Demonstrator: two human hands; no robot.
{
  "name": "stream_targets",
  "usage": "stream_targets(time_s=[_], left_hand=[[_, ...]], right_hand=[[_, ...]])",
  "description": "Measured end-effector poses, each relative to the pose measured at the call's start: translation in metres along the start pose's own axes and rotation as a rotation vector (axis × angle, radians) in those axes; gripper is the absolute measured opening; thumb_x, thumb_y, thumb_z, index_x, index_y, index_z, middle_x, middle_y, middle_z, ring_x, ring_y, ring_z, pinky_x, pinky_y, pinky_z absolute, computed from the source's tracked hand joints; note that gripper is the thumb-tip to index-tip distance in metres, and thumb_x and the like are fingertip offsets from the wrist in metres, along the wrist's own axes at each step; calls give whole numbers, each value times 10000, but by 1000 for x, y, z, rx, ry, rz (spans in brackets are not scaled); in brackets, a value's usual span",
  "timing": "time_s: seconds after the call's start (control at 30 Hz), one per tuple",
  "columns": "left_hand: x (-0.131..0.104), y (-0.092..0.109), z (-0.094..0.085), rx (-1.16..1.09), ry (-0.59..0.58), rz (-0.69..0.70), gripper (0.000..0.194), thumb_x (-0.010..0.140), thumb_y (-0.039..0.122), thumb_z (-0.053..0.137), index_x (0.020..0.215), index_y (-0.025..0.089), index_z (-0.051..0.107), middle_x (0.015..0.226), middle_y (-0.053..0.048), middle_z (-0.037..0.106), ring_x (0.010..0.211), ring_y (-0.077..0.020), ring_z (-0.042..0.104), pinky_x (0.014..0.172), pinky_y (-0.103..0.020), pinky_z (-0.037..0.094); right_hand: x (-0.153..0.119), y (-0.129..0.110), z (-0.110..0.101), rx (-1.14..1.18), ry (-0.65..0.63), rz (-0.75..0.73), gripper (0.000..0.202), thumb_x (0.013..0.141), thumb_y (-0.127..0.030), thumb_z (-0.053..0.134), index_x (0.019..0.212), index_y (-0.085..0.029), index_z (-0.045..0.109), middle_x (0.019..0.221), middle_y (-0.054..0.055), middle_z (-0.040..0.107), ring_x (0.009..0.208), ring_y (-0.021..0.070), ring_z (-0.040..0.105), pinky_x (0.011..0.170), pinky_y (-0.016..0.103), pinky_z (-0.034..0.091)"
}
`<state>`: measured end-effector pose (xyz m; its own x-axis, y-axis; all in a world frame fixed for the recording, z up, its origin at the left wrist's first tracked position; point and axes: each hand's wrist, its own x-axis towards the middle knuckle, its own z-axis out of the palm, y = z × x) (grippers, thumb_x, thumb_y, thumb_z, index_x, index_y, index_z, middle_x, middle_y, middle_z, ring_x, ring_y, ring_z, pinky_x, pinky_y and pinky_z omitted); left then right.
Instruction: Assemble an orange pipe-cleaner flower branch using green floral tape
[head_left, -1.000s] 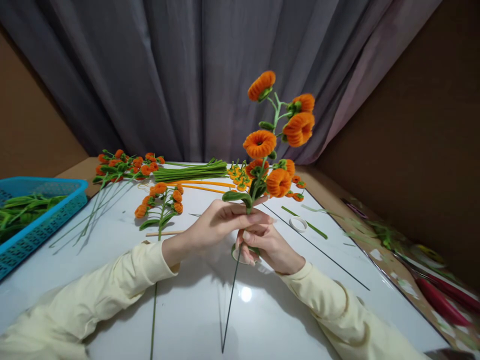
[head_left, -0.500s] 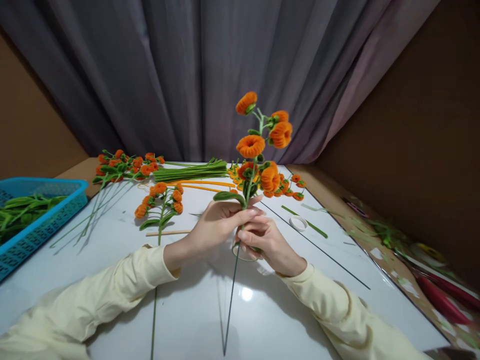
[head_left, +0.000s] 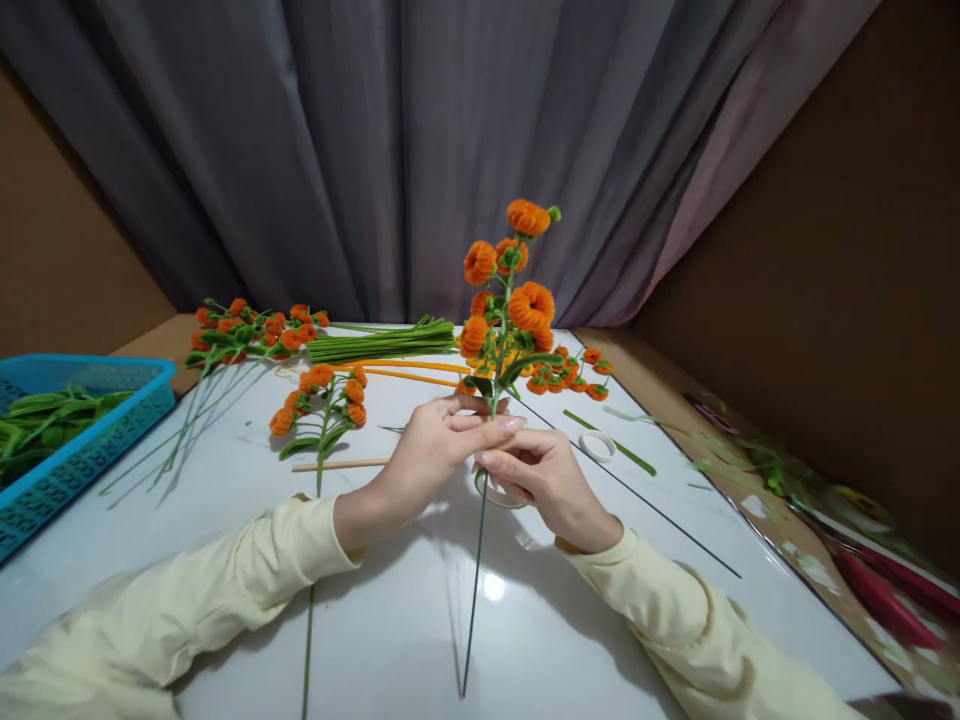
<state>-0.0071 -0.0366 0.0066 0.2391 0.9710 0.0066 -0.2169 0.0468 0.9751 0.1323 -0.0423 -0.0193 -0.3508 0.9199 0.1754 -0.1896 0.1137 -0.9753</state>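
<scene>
An orange flower stem (head_left: 531, 305) with green leaves stands upright over the middle of the table. My left hand (head_left: 442, 445) pinches it just below its lowest leaves. My right hand (head_left: 544, 480) is closed right beside, fingertips at the stem and on a roll of tape (head_left: 501, 497) that hangs under the fingers. Below both hands the thin dark lower wire (head_left: 474, 600) slants down toward me. Part of the tape roll is hidden by my right fingers.
A blue basket (head_left: 142, 410) of green leaves is at the left. Finished orange sprays (head_left: 319, 376), green stems (head_left: 382, 342) and orange strips (head_left: 405, 376) lie behind. A white ring (head_left: 598, 446) and dark wire (head_left: 637, 490) lie right; red-handled tools (head_left: 885, 600) lie at far right.
The held flower stem has turned, so its blooms and leaves face differently. Its lower wire end has shifted slightly right. Both hands stay closed at nearly the same place.
</scene>
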Motion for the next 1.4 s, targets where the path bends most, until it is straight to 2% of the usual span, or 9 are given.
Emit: stream_targets(time_s=[0.1, 0.2, 0.33, 0.57, 0.67, 0.77, 0.93, 1.17, 1.4], left_hand=[[-3, 3, 2, 18, 100, -33, 280, 624, 297, 816, 736, 129, 622, 602, 4, 660, 562, -112, 585, 545, -210, 434], [-4, 6, 2, 7, 112, -1, 268, 620, 302, 812, 645, 127, 611, 604, 2, 655, 582, -111, 590, 549, -203, 429], [-2, 5, 1, -32, 105, 60, 243, 639, 275, 796, 610, 140, 597, 589, 8, 654, 600, -128, 619, 595, -220, 452], [1, 9, -3, -161, -58, 80, 276, 636, 264, 809, 588, 160, 558, 569, -3, 649, 857, -221, 679, 722, -256, 474], [0, 9, -3, -147, -98, 90, 227, 661, 281, 792, 629, 150, 610, 643, -16, 685, 818, -203, 675, 683, -247, 473], [-1, 8, -3, -27, -122, 93, 232, 680, 320, 777, 774, 133, 677, 814, -63, 728, 741, -182, 662, 640, -254, 482], [-6, 8, -3, 96, -81, 108, 276, 700, 356, 761, 821, 123, 676, 721, -54, 717, 639, -168, 651, 585, -242, 484], [-5, 4, -7, 5, -240, 210, 199, 835, 311, 642, 914, 150, 729, 848, -67, 728, 709, -171, 655, 714, -277, 507], [-2, 2, -7, -58, -291, 129, 166, 826, 287, 650, 907, 172, 737, 882, -54, 727, 773, -166, 651, 761, -270, 491]], right_hand=[[0, -1, 1, -60, 36, -46, 252, 706, -328, 747, 590, -133, 639, 444, -64, 392, 398, 48, 289, 375, 224, 187], [0, -1, 1, -63, 45, -66, 230, 691, -321, 765, 614, -133, 658, 479, -54, 419, 403, 50, 310, 378, 231, 201], [1, 3, 0, 29, -1, 55, 259, 713, -375, 743, 673, -126, 687, 438, -73, 383, 369, 39, 275, 373, 224, 169], [2, 10, -2, 220, -205, 184, 320, 714, -413, 738, 649, -115, 645, 506, -31, 530, 338, 24, 317, 354, 209, 152], [0, 7, -1, 205, -150, 139, 299, 699, -370, 754, 605, -125, 611, 561, -16, 564, 342, 16, 299, 356, 213, 148], [-1, 5, -1, 152, -85, 101, 265, 709, -336, 748, 601, -128, 625, 443, -63, 436, 354, 28, 257, 370, 216, 141], [-2, 6, -1, 146, -75, 85, 238, 718, -305, 744, 621, -131, 615, 434, -77, 396, 362, 30, 262, 369, 207, 157], [-2, 11, 3, 285, -149, 167, 315, 681, -334, 777, 681, -159, 514, 618, -42, 538, 352, 13, 350, 349, 184, 183], [-4, 7, 7, 290, -125, 152, 318, 682, -330, 774, 666, -162, 504, 541, -78, 439, 353, 9, 289, 356, 190, 167]])
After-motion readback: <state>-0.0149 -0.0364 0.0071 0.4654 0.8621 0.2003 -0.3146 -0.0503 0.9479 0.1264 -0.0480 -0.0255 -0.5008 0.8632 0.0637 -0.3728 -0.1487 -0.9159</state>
